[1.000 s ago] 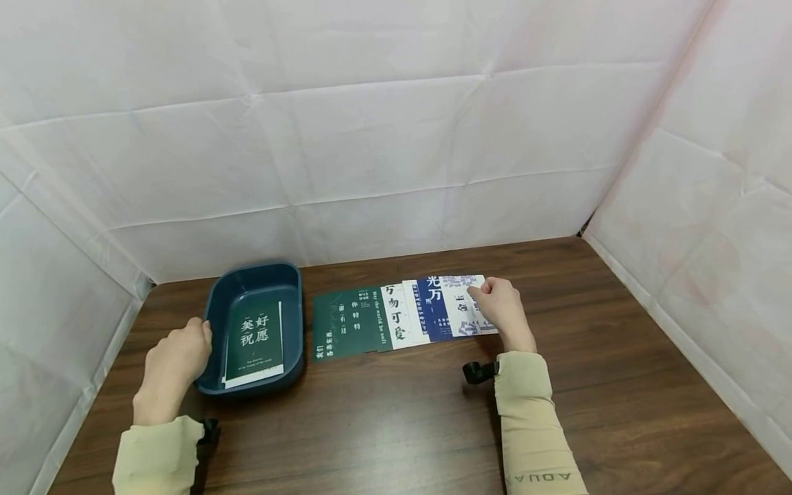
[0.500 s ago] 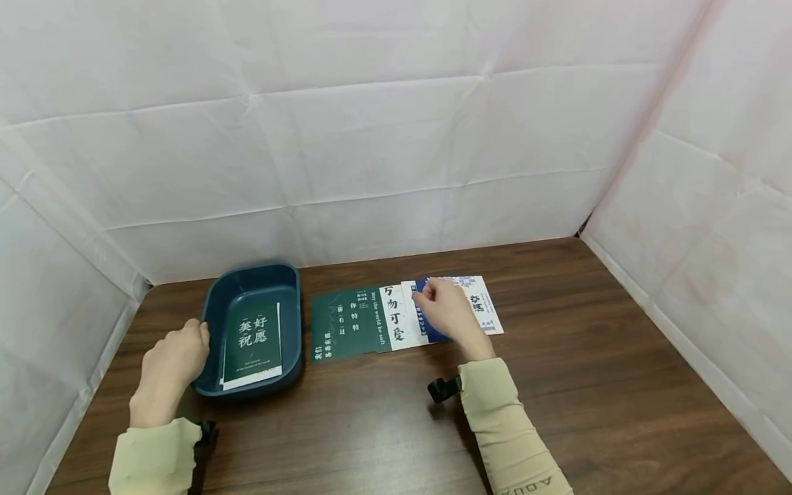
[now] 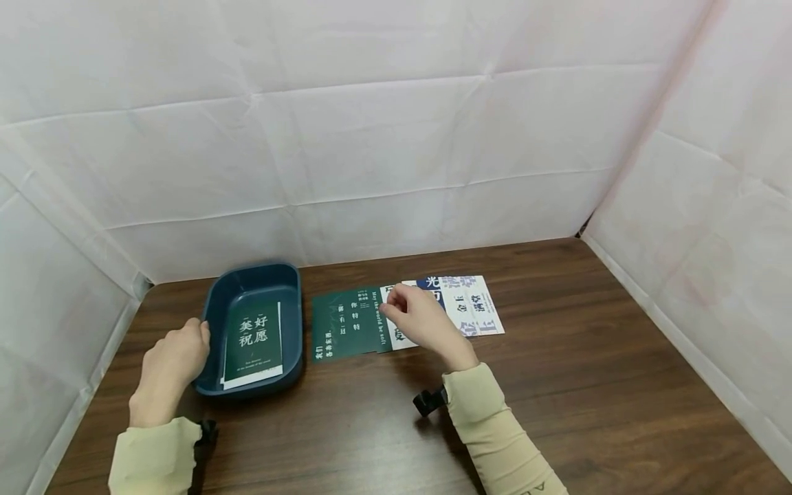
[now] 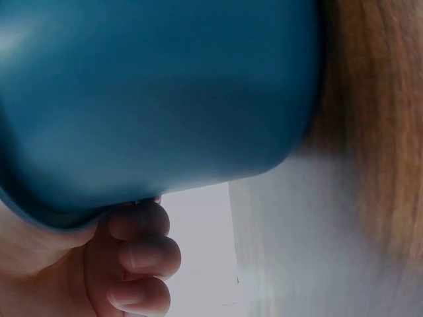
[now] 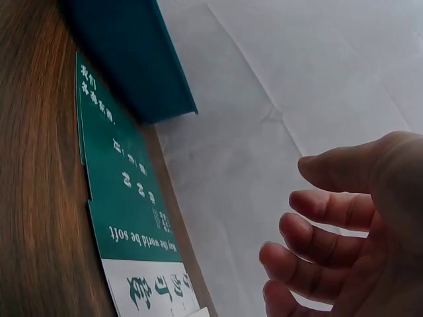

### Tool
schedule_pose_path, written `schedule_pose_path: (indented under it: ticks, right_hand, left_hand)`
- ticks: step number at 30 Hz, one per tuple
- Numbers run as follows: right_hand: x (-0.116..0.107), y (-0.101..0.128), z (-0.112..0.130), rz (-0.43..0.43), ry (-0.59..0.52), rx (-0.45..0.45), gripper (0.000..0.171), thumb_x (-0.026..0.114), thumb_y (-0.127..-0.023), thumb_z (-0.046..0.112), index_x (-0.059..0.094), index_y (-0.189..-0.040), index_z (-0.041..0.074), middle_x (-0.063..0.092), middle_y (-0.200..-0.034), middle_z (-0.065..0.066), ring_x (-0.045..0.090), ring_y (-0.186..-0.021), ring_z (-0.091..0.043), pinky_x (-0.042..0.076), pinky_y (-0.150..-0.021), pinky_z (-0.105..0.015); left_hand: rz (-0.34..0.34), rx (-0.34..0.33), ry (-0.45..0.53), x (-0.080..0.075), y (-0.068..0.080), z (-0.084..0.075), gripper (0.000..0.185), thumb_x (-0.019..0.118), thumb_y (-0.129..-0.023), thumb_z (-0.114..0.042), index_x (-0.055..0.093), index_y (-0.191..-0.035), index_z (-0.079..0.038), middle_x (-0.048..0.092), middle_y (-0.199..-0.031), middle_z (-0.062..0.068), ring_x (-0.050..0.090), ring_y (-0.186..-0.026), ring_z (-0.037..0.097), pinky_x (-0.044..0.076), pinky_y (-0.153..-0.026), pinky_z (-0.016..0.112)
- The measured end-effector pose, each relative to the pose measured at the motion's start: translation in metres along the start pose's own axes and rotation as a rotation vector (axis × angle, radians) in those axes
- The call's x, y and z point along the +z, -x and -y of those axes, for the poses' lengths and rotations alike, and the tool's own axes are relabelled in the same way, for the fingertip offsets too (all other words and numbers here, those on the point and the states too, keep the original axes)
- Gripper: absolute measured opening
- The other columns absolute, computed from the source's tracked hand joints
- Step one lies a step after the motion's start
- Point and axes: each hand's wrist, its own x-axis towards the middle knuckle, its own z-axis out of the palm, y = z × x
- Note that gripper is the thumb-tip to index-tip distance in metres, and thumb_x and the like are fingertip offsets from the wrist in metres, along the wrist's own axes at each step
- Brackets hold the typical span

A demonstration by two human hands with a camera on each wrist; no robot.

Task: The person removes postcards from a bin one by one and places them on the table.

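At the left, my left hand (image 3: 173,361) grips the rim of a dark blue plastic basin (image 3: 250,280), its fingers curled against the outer wall in the left wrist view. In the basin lies a small stack of cards (image 3: 254,344), a green one with white characters on top. To its right, overlapping cards form a row: a green card (image 3: 337,326), a green-and-white one, a blue one (image 3: 432,282) and a white one with purple print (image 3: 473,306). My right hand (image 3: 427,323) hovers over the middle of this row. Its fingers (image 5: 317,247) are loosely bent, with nothing between them.
The wooden table (image 3: 346,426) carries everything. White sheeting (image 3: 383,137) hangs along its back edge, with more at the left and right sides. The basin stands close to the back sheet and beside the row's left end.
My right hand has moved left along the row, from the white-and-purple card to the green-and-white one, uncovering the cards at the right end. The left hand and basin have stayed put.
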Motion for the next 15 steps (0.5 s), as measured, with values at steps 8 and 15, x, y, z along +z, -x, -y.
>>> schedule_pose_path:
  ticks: [8,15]
  right_hand:
    - [0.011,0.000,0.008,0.016,-0.012,-0.059,0.010,0.063,-0.096,0.022,0.061,-0.088,0.017,0.055,-0.070,0.004,0.051,-0.063,-0.012,0.042,-0.059,-0.029]
    - [0.035,-0.004,0.037,0.091,-0.108,-0.143,0.003,0.063,-0.096,0.018,0.063,-0.096,0.015,0.060,-0.083,0.006,0.055,-0.076,-0.011,0.047,-0.070,-0.027]
  left_hand:
    - [0.002,-0.009,-0.002,-0.001,0.002,0.002,0.042,0.027,-0.107,-0.021,0.046,-0.111,0.017,0.057,-0.094,0.039,0.059,-0.082,0.054,0.047,-0.064,0.059]
    - [-0.013,-0.005,-0.005,0.001,0.000,0.000,0.042,0.029,-0.106,-0.020,0.047,-0.111,0.017,0.057,-0.094,0.039,0.060,-0.082,0.053,0.048,-0.064,0.060]
